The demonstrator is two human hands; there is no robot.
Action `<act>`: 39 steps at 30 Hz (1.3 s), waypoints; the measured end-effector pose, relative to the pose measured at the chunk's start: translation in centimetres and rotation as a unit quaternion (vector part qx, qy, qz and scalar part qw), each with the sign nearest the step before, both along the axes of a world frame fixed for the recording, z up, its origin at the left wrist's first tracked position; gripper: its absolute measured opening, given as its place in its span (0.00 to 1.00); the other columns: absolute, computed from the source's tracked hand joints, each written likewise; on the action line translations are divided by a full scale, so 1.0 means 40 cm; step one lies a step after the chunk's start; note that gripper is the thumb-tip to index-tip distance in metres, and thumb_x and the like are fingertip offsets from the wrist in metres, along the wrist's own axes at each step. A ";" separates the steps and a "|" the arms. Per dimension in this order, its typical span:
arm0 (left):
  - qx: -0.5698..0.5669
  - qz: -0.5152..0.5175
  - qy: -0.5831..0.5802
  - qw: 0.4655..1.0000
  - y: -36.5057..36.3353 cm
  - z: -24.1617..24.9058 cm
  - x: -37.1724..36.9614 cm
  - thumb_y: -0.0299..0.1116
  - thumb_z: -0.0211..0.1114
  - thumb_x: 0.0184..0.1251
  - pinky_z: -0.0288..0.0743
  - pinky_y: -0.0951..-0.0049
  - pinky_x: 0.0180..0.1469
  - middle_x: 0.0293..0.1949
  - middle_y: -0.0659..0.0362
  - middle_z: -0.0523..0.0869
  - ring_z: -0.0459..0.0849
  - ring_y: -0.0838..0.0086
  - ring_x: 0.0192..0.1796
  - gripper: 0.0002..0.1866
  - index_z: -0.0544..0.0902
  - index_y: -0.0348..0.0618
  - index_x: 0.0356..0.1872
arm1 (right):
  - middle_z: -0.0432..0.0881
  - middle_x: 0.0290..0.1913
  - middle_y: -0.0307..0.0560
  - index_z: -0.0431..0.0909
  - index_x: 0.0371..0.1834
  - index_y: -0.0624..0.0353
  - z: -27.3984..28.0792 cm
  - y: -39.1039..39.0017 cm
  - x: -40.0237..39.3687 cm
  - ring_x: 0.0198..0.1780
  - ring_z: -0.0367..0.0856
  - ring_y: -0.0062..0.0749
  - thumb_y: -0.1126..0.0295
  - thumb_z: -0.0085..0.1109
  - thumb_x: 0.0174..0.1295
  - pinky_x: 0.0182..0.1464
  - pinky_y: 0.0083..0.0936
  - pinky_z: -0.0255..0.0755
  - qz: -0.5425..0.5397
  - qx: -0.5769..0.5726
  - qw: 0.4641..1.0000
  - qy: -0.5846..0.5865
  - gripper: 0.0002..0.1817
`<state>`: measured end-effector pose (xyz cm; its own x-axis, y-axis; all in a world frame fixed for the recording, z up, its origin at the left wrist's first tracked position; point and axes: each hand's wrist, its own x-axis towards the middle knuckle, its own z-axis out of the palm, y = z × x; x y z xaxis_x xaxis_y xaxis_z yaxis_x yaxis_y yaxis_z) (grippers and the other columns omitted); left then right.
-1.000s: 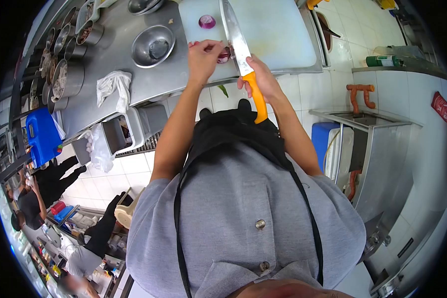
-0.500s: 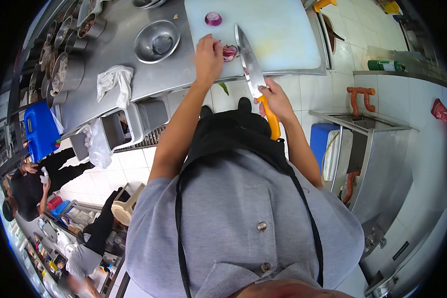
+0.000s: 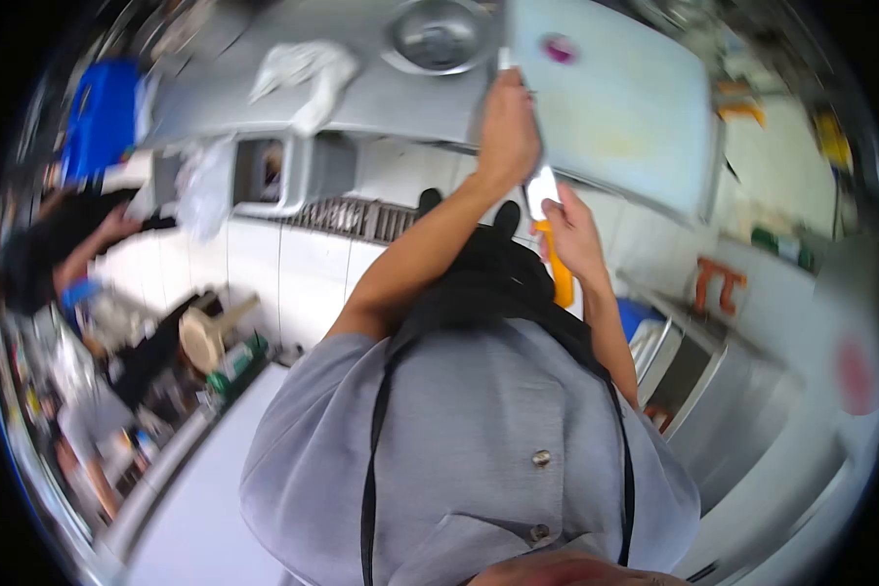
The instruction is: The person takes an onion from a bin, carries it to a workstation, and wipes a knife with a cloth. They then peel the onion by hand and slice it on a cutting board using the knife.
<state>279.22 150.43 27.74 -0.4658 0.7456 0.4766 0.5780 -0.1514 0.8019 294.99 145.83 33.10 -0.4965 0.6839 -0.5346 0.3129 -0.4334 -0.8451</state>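
My right hand [image 3: 573, 230] is closed around the yellow handle of a large knife [image 3: 560, 269], whose blade points up and left. My left hand [image 3: 510, 132] is over the blade at the cutting board's left edge, with its fingers pressed together; what they hold is hidden. A purple onion piece [image 3: 560, 48] lies on the white cutting board [image 3: 615, 117], up and right of my left hand. The view is blurred.
On the steel counter [image 3: 410, 112] are a metal bowl [image 3: 438, 37] and a white cloth [image 3: 308, 78]. Below it stand a grey bin [image 3: 293, 176] and a plastic bag [image 3: 203, 190]. A blue container [image 3: 101, 117] is at the left. Two other people are at the far left.
The view has turned and shifted. My left hand has moved from beside the cut onion to the knife blade, and that onion is out of sight. The knife is now at the board's left edge.
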 end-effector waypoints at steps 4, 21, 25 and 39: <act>0.066 0.129 0.044 0.988 -0.113 0.058 -0.176 0.20 0.55 0.68 0.70 0.60 0.61 0.61 0.37 0.74 0.76 0.47 0.60 0.07 0.72 0.32 0.45 | 0.78 0.23 0.48 0.65 0.39 0.59 0.025 -0.015 -0.139 0.13 0.72 0.22 0.71 0.44 0.72 0.13 0.23 0.65 0.120 0.016 0.992 0.022 0.04; -0.191 0.411 0.121 0.883 -0.632 -0.312 -0.919 0.29 0.61 0.65 0.53 0.41 0.70 0.66 0.47 0.72 0.62 0.42 0.71 0.11 0.82 0.41 0.47 | 0.80 0.24 0.48 0.68 0.41 0.63 0.051 -0.157 -0.869 0.15 0.75 0.25 0.67 0.47 0.69 0.15 0.26 0.70 0.368 0.170 0.914 -0.019 0.09; -0.269 0.399 0.131 0.867 -0.662 -0.355 -0.948 0.29 0.66 0.55 0.70 0.51 0.52 0.46 0.50 0.78 0.76 0.51 0.51 0.09 0.84 0.46 0.38 | 0.79 0.27 0.49 0.69 0.47 0.62 0.038 -0.131 -0.893 0.15 0.73 0.23 0.68 0.47 0.70 0.17 0.24 0.69 0.358 0.099 0.928 -0.018 0.10; 0.048 0.322 -0.126 0.937 -0.588 -0.033 -0.808 0.33 0.73 0.60 0.75 0.68 0.54 0.50 0.53 0.81 0.81 0.70 0.48 0.28 0.73 0.33 0.58 | 0.79 0.29 0.49 0.69 0.50 0.62 0.054 -0.146 -0.962 0.16 0.74 0.24 0.69 0.46 0.68 0.19 0.25 0.71 0.345 -0.053 0.935 0.065 0.11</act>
<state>246.90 126.92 26.40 -0.9111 0.2302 0.3420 0.3690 0.0856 0.9255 256.51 139.99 35.24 -0.8654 0.1243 -0.4855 0.4463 -0.2494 -0.8594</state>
